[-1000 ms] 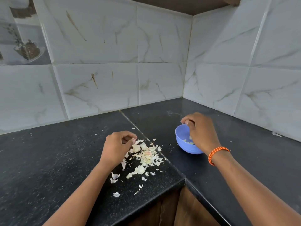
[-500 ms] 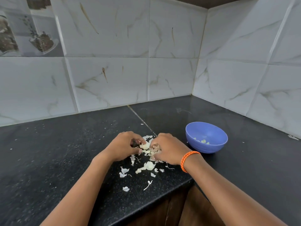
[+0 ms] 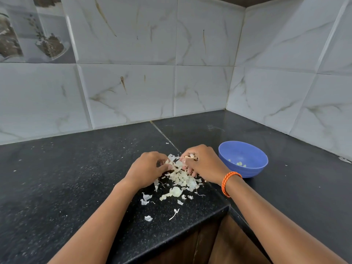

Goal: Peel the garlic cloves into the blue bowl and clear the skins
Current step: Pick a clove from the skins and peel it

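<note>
While the heap of papery white garlic skins (image 3: 181, 177) is lying on the near part of the speckled black stone counter (image 3: 76, 178), the left hand (image 3: 146, 168) is curling its fingers into the heap's left edge and the right hand (image 3: 203, 164) is pinching a pale garlic clove (image 3: 190, 156) at its far edge. Peeling appears to be under way; next the bared clove would be going right into the round blue plastic bowl (image 3: 245, 157), where pale peeled cloves (image 3: 239, 164) are sitting. No writing is showing anywhere.
</note>
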`<state>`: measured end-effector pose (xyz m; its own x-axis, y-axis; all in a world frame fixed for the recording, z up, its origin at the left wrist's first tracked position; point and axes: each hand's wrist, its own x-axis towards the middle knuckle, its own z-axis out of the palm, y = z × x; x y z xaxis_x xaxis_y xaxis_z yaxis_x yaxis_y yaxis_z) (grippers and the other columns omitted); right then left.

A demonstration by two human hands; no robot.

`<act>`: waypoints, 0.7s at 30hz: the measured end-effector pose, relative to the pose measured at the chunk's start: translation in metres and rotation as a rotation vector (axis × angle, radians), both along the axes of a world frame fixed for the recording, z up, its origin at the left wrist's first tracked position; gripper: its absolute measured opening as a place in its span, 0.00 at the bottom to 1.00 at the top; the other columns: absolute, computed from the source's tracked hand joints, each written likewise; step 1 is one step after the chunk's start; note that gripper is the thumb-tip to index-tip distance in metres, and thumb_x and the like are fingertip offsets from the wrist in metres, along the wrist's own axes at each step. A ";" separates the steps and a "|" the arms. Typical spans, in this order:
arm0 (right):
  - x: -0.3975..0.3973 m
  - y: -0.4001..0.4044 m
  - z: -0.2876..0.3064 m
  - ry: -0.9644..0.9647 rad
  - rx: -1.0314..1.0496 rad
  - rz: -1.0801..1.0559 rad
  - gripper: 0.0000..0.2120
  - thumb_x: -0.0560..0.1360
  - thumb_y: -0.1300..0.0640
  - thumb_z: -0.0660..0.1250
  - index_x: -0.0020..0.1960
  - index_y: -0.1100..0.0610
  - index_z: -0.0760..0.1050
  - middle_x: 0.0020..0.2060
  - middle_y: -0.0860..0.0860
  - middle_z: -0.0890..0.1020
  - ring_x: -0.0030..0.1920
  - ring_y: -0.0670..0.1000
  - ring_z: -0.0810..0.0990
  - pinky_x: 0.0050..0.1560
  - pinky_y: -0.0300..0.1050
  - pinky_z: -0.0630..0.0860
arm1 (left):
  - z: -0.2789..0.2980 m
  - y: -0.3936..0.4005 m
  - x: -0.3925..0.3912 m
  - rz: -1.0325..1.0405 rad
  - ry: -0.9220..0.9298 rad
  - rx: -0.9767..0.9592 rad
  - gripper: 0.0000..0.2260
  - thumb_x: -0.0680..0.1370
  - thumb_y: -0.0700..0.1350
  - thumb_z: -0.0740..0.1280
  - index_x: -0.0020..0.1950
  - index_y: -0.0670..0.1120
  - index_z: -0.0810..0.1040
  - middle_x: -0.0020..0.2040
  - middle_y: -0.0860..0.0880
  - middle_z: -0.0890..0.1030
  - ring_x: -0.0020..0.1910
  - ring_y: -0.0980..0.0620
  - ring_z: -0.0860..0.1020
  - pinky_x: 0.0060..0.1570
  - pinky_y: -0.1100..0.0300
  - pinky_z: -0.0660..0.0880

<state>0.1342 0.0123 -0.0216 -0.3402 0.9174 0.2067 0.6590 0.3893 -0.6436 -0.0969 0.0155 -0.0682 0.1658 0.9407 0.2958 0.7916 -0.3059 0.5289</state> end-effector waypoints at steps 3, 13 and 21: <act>-0.001 -0.001 -0.002 -0.038 -0.032 0.028 0.13 0.86 0.56 0.64 0.50 0.57 0.85 0.39 0.49 0.88 0.34 0.45 0.85 0.37 0.39 0.81 | 0.000 0.002 -0.004 0.020 -0.033 -0.011 0.08 0.83 0.56 0.71 0.48 0.56 0.86 0.42 0.55 0.84 0.41 0.53 0.81 0.45 0.52 0.80; -0.005 0.001 -0.001 -0.252 -0.004 0.075 0.19 0.85 0.64 0.64 0.72 0.49 0.79 0.70 0.57 0.79 0.62 0.59 0.84 0.54 0.50 0.82 | 0.003 0.005 -0.009 0.095 -0.194 -0.024 0.02 0.80 0.53 0.77 0.48 0.57 0.88 0.38 0.55 0.87 0.39 0.54 0.85 0.47 0.52 0.84; -0.014 -0.005 0.003 -0.350 0.219 0.047 0.17 0.79 0.66 0.68 0.57 0.46 0.84 0.62 0.45 0.77 0.62 0.48 0.73 0.48 0.42 0.70 | 0.005 -0.001 -0.007 0.116 -0.099 0.057 0.11 0.79 0.50 0.78 0.59 0.62 0.86 0.55 0.60 0.81 0.48 0.59 0.79 0.50 0.56 0.79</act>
<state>0.1204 0.0069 -0.0187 -0.4646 0.8467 0.2595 0.8018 0.5266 -0.2827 -0.1041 0.0142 -0.0632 0.0248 0.9332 0.3585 0.7683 -0.2472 0.5904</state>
